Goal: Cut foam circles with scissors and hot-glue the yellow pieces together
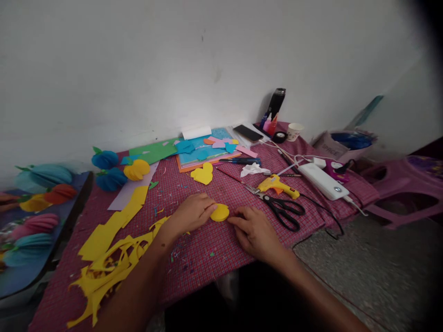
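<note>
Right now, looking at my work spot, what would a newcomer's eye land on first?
Probably the tangle of bright yellow paper offcuts sprawled across the table's near left, with the pleated blue and yellow paper balls beyond it. Then the small round yellow piece near the middle, between your left hand and right hand. To its right, the yellow glue gun stands out beside the black-handled scissors.

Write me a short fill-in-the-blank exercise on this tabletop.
1. The left hand touches a round paper stack coloured ____.
2. The glue gun lies by scissors whose handle colour is ____.
3. In the picture, the paper cup stands to the ____ of the phone.

Missing words: yellow; black; right.
</note>
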Motion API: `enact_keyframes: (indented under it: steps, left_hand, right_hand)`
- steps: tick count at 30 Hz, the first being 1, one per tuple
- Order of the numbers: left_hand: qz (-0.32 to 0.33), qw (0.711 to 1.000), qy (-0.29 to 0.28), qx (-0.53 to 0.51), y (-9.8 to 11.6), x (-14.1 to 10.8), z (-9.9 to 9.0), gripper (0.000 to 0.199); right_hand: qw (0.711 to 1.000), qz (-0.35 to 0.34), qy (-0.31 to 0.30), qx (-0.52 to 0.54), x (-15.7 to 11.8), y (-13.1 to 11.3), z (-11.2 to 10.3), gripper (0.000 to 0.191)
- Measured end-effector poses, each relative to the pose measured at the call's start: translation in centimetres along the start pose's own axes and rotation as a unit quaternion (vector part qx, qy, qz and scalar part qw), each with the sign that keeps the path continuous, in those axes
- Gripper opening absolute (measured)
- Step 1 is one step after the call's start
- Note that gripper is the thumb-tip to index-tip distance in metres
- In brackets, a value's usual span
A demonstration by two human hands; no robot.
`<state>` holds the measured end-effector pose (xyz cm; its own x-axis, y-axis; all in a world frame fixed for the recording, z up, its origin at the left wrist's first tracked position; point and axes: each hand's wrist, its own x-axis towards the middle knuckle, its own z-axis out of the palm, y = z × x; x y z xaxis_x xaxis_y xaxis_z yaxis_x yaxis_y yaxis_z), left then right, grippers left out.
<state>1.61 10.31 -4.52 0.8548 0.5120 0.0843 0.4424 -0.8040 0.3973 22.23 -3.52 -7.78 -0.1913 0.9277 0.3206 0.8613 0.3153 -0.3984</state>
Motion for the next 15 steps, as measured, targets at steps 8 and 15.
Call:
enact_keyframes:
  steps: [8, 15]
  left_hand:
    - [-0.034, 0.999, 0.015, -0.016, -0.02, 0.25, 0.13, 0.026]
    - [-0.057, 0.998, 0.030, 0.000, -0.31, 0.42, 0.81, 0.022]
  right_hand:
    - [1.000, 0.000, 0.003, 0.000, -0.07, 0.00, 0.06, 0.033]
    - [1.000, 0.011, -0.002, -0.002, -0.01, -0.05, 0.02, 0.034]
